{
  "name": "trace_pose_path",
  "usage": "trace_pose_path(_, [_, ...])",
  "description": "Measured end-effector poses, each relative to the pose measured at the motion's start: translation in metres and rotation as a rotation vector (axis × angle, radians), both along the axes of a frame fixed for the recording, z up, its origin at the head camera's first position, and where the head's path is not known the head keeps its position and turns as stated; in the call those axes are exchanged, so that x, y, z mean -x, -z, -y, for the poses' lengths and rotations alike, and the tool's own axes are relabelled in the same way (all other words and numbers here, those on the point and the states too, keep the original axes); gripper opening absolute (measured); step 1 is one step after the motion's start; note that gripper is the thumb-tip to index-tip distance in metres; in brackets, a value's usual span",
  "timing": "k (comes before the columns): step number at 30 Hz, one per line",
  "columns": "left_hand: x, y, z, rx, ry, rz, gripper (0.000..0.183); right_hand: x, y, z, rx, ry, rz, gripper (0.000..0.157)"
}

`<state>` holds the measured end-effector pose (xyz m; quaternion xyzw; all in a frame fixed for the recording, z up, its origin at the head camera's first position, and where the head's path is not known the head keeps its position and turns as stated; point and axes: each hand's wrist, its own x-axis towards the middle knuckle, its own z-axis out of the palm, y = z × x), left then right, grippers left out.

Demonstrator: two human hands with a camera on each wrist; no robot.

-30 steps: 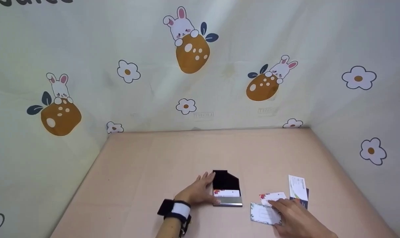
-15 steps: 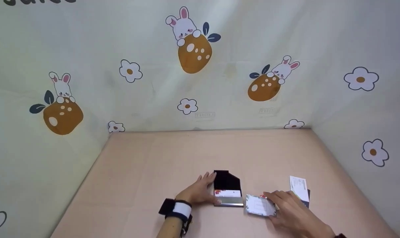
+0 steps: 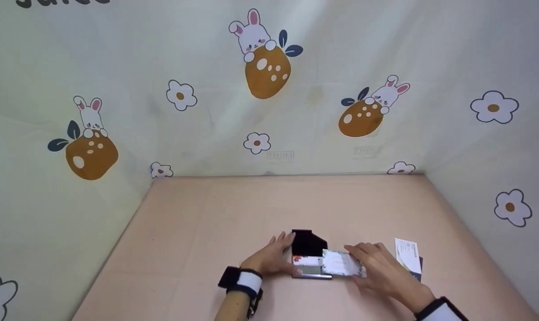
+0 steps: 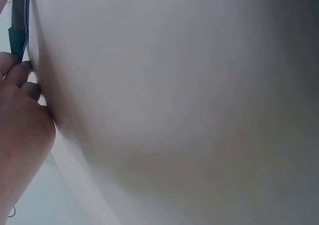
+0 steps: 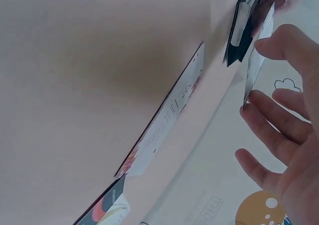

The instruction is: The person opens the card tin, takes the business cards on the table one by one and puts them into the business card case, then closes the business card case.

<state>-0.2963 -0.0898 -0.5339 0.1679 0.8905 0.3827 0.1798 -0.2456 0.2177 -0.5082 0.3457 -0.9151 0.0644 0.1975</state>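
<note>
A black-lined metal business card case (image 3: 308, 243) lies with its lid up, a red-flowered card (image 3: 307, 261) showing in its pocket. My left hand (image 3: 273, 259) holds the case at its left side, thumb on the silver front and fingers along the lid's edge. In the left wrist view, curled fingers meet the case's dark end (image 4: 18, 38). My right hand (image 3: 378, 269) pinches a white business card with a leafy border (image 3: 338, 262) between thumb and fingers. The right wrist view shows this card (image 5: 256, 68) raised beside the case; in the head view it overlaps the case's right part.
To the right, a white card (image 3: 406, 255) lies partly over a dark one (image 3: 421, 265). A red-flowered card (image 5: 164, 120) rests on the table in the right wrist view, beside the dark-patterned card (image 5: 107, 202). Printed cloth walls (image 3: 211, 133) border the table (image 3: 216, 214).
My right hand has lifted the leafy-bordered card and carried it left, up to the case's right part. My left hand has stayed on the case. The head view has shifted slightly.
</note>
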Motion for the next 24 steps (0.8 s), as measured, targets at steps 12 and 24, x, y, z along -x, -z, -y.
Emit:
trace_pose_path(12, [0.002, 0.002, -0.001, -0.007, 0.002, -0.007, 0.107, 0.021, -0.003, 0.021, -0.014, -0.03, -0.03, 0.065])
trace_pose_path(24, [0.001, 0.001, -0.002, -0.023, 0.002, -0.009, 0.107, 0.038, -0.002, 0.051, 0.013, -0.032, 0.046, 0.059])
